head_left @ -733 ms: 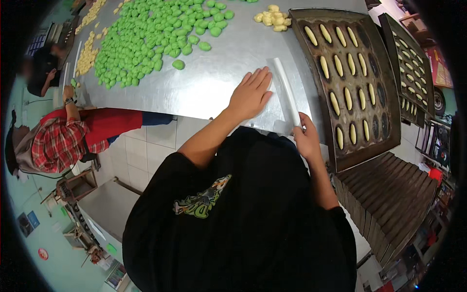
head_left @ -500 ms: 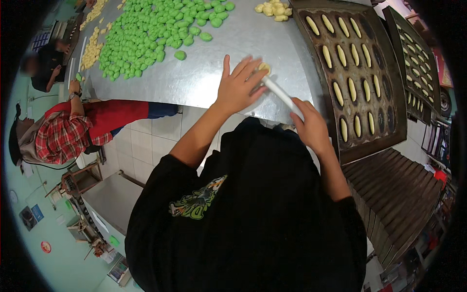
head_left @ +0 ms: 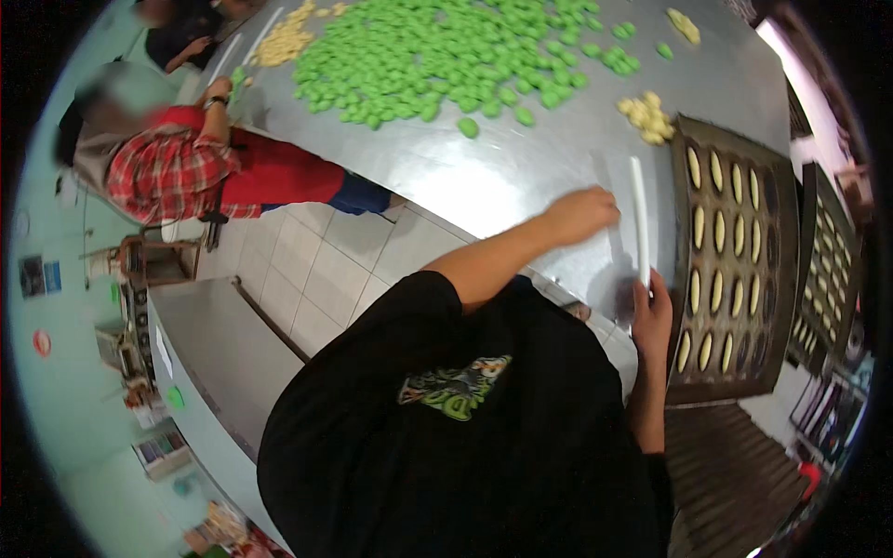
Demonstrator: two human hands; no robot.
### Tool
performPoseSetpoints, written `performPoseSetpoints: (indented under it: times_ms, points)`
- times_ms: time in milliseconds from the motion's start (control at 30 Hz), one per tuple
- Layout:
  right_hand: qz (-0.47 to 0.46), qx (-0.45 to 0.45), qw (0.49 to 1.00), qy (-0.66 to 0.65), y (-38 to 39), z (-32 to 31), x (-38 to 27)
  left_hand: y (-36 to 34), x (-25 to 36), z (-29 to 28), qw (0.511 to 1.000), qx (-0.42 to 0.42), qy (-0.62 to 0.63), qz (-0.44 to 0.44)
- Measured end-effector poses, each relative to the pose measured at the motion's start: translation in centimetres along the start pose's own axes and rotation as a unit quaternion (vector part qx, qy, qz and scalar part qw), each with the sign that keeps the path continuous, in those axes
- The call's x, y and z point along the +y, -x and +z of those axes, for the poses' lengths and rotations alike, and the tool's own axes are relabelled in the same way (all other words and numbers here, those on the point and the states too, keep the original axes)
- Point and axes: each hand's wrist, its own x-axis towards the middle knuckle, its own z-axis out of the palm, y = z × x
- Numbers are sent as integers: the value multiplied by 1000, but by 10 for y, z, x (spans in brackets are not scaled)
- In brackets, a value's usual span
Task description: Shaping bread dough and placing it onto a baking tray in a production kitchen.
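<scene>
My right hand point(head_left: 653, 316) grips the lower end of a slim white rolling pin point(head_left: 639, 214), which points away from me over the steel table. To its left, my left hand point(head_left: 584, 216) rests low over the tabletop with its fingers curled in. Whatever those fingers hold, if anything, is hidden. Beyond the pin's far end lies a small heap of yellow dough pieces point(head_left: 646, 118). Right of my right hand stands a dark baking tray point(head_left: 779, 270) with long hollows, many holding slim yellow dough sticks point(head_left: 716, 232).
A wide spread of green dough balls point(head_left: 419, 70) covers the steel table's point(head_left: 446, 181) far side, with yellow pieces point(head_left: 282, 42) at far left. A co-worker in a checked shirt point(head_left: 158, 172) stands left. A second filled tray point(head_left: 826, 251) is at far right.
My view has swung so the table sits further right. My left hand has gone from spread fingers on the pin's tip to curled fingers beside it; the pin now stands more upright.
</scene>
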Motion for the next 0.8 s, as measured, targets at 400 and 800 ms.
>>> performPoseSetpoints:
  times_ms: [400,800]
  points:
    - [65,12,996,-53,11,-6,-10,51,60,-12,1000,4,-5,-26]
    - [-106,-98,932,333,6,16,-47,72,25,-43,995,-76,-21,-61]
